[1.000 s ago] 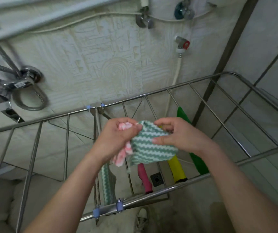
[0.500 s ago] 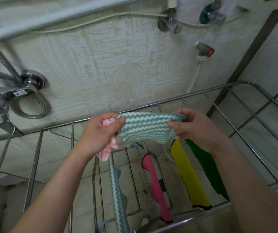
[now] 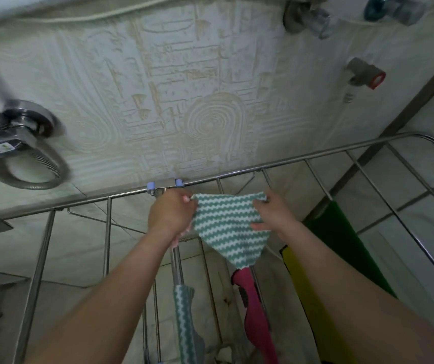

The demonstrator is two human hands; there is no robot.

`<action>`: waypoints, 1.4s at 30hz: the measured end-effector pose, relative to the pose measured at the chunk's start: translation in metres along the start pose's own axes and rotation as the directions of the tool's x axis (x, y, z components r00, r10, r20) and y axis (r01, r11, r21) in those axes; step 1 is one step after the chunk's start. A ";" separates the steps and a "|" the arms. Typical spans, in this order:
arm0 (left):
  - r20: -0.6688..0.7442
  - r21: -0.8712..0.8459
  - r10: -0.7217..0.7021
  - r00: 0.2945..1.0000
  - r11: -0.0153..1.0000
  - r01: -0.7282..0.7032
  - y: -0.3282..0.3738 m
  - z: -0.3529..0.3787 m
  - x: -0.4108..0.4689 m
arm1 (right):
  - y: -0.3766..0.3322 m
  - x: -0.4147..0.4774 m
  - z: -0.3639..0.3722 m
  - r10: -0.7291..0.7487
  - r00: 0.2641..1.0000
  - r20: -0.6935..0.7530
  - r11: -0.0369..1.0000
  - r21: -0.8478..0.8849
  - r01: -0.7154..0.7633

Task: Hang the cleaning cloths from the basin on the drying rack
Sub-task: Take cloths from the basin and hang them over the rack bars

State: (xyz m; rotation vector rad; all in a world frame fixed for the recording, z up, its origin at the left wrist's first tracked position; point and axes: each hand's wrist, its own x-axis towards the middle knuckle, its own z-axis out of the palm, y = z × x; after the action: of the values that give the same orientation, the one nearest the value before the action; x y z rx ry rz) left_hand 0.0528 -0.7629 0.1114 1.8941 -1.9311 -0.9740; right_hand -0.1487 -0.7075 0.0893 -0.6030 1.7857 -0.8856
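A green-and-white zigzag cloth [image 3: 227, 227] is stretched between my hands above the far part of the steel drying rack [image 3: 284, 161], one corner hanging down. My left hand [image 3: 171, 214] pinches its left corner; a bit of a pink-and-white cloth peeks out under that hand. My right hand [image 3: 273, 212] pinches the right corner. On the rack's bars hang another green zigzag cloth [image 3: 185, 324], a pink cloth [image 3: 254, 311], a yellow cloth [image 3: 315, 306] and a dark green cloth [image 3: 342, 240]. The basin is out of view.
A patterned tiled wall [image 3: 184, 101] rises just behind the rack. A shower mixer with a coiled hose [image 3: 21, 143] sticks out at the left. Valves [image 3: 363, 72] sit on the wall at the upper right. Bare rack bars [image 3: 40, 271] lie to the left.
Both hands have moved forward and apart, spreading the zigzag cloth out flat over the rack's far bars. The view has tilted up towards the wall.
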 end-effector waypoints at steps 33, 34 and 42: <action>0.316 -0.341 0.084 0.945 0.940 0.030 0.015 0.018 -0.018 | -0.004 -0.023 0.040 -0.345 0.938 -0.028 0.825 -0.485 0.289; 0.300 -0.500 0.044 0.953 0.858 0.117 0.015 0.008 -0.022 | -0.009 -0.030 0.035 -0.344 0.938 -0.036 0.855 -0.425 0.297; 0.320 -0.945 0.033 0.947 0.078 0.316 0.015 -0.023 -0.069 | -0.015 -0.104 0.033 0.004 0.860 0.510 0.886 0.397 -0.240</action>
State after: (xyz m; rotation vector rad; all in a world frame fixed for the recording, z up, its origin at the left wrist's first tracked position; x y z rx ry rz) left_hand 0.0632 -0.7039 0.1556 1.0154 -0.5248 -1.9788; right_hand -0.0797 -0.6493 0.1523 -0.3591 1.0854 -0.9132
